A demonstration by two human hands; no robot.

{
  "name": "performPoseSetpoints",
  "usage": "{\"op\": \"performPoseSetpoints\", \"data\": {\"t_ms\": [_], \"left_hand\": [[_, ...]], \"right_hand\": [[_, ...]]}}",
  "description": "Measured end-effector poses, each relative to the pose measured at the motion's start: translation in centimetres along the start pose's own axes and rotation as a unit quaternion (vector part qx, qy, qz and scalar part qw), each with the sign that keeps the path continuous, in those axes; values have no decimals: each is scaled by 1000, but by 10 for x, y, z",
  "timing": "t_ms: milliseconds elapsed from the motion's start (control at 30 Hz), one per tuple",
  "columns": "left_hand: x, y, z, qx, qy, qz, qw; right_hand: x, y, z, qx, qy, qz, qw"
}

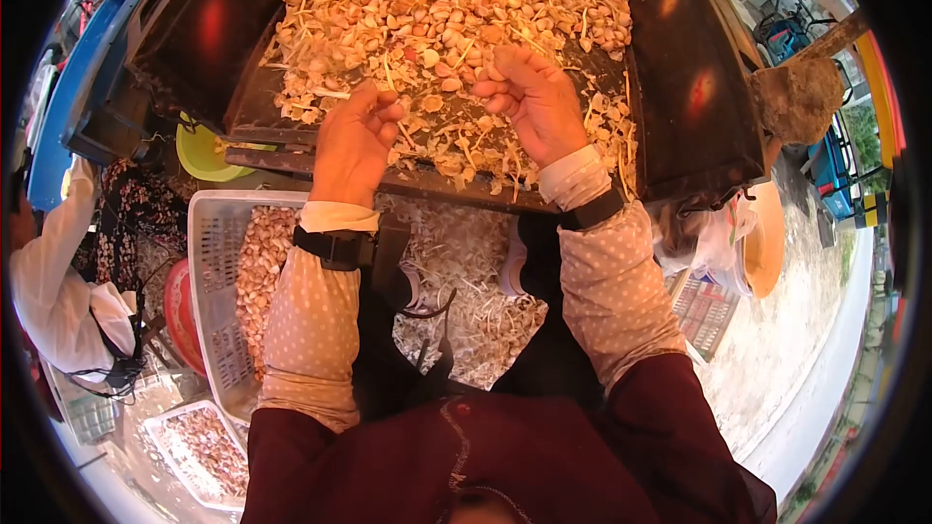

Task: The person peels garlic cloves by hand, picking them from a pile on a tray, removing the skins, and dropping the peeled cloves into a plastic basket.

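The left hand [351, 141], fingers curled, reaches over the table's [427, 178] front edge; a gap separates it from the right hand [540, 102], also curled. Any hold is unclear. Garlic [456, 10] lies heaped beyond.

- Dark, worn table [255, 102] with raised side panels [694, 112] at its left and right; reddish spots of light [212, 24] glow on the panels; the light over its top is warm orange.
- Pale floor [777, 291] at the right, brightly lit and stained in places; a whitish curved band [825, 369] runs beyond it, too distorted to tell whether wall or kerb.
- Dry pale litter [466, 330] thickly covering the ground below the table's near edge.
- Long blue panel [73, 87] at the upper left; a yellow-green basin [201, 157] and a red basin [182, 315] lower down.
- Teal equipment [830, 175] and greenery [862, 136] at the far right, in daylight.
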State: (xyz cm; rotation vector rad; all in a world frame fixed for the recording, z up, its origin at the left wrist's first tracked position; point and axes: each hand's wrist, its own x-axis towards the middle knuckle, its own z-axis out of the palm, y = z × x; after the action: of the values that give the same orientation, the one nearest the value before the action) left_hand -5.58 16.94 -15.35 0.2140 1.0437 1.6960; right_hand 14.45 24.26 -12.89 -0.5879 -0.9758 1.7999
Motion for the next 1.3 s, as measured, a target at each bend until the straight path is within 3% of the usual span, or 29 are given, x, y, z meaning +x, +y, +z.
{"op": "performPoseSetpoints", "data": {"t_ms": [67, 133, 167, 233, 267, 333, 367, 467, 500, 533, 600, 733, 833, 867, 933, 967, 1033, 1067, 1133, 1167, 1267, 1300], "left_hand": [[2, -7, 0, -55, -13, -67, 996], [-5, -3, 11, -80, -14, -113, 990], [-9, 0, 17, -101, -17, -161, 982], [-21, 1, 23, -106, -43, -173, 978], [-25, 0, 23, -114, -70, -187, 973], [-13, -10, 6, -97, -114, -166, 975], [-8, -11, -2, -77, -158, -143, 974], [-1, 1, -12, -108, -151, -141, 972], [-2, 3, -13, -108, -148, -141, 973], [-3, 5, -13, -111, -135, -117, 978], [-6, 7, -10, -114, -122, -95, 981], [-7, 7, -5, -88, -113, -93, 985], [-7, 4, -5, -73, -112, -95, 986], [-7, 2, -5, -64, -112, -93, 987], [-7, -1, -6, -56, -106, -84, 989], [-9, -3, -5, -49, -98, -75, 991], [-13, -9, 0, -35, -91, -83, 992], [-16, -12, 4, -20, -82, -91, 992], [-22, -22, 12, -34, -88, -128, 987], [-24, -26, 15, -46, -93, -166, 981], [-31, -27, 19, -63, -112, -179, 975], [-30, -27, 16, -62, -113, -180, 975]], "right_hand": [[-5, -3, 11, -48, 19, -28, 998], [-10, 1, 28, -236, -106, -56, 964], [-10, 8, 32, -234, -108, -56, 964], [-10, 22, 35, -340, -157, -116, 920], [-6, 15, 31, -340, -156, -115, 920], [14, -13, 12, -351, -51, -47, 934], [30, -12, -6, -420, 5, -109, 901], [47, -3, -12, -480, -41, -52, 875], [54, 14, -14, -561, -80, -119, 815], [62, 26, -17, -560, -80, -118, 816], [73, 40, -17, -754, -128, -162, 624], [74, 50, -16, -797, -138, -82, 583], [65, 50, -11, -808, -131, -108, 564], [64, 46, -13, -808, -131, -108, 564], [61, 28, -20, -709, -99, 52, 697], [58, 17, -23, -709, -99, 52, 696], [49, -4, -24, -610, -18, 74, 789], [45, -9, -20, -612, -18, 74, 788], [31, -17, -14, -459, -49, 37, 886], [22, -22, 1, -461, -118, 34, 879], [14, -22, 17, -411, -133, -15, 902], [24, -24, 6, -423, -75, -58, 901]]}}
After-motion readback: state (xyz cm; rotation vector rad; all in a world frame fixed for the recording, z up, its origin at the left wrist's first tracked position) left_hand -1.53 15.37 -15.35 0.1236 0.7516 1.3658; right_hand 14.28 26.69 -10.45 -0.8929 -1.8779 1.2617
